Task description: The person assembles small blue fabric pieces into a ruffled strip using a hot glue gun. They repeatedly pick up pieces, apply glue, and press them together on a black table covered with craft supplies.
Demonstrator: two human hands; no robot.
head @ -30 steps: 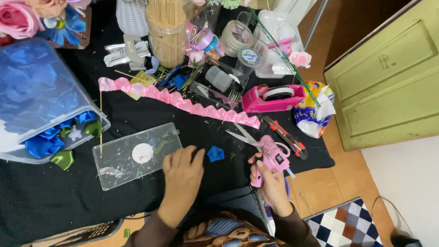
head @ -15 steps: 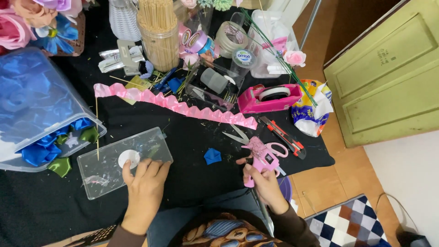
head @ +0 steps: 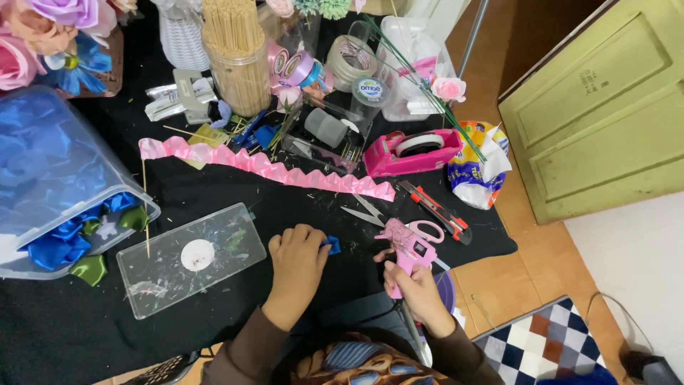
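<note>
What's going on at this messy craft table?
A person sits at a black-covered table crowded with craft supplies. The left hand pinches a small blue ribbon piece, and the right hand grips a pink glue gun. Pink-handled scissors, a pleated pink ribbon strip and a clear plastic lid lie close by.

Viewpoint: one head-worn camera, looking steeply down from above the person.
Facing: a black-covered table [head: 214, 314], the person's body at the bottom edge.
Nearness: close, within arm's reach.
Shared area: none; single view.
</note>
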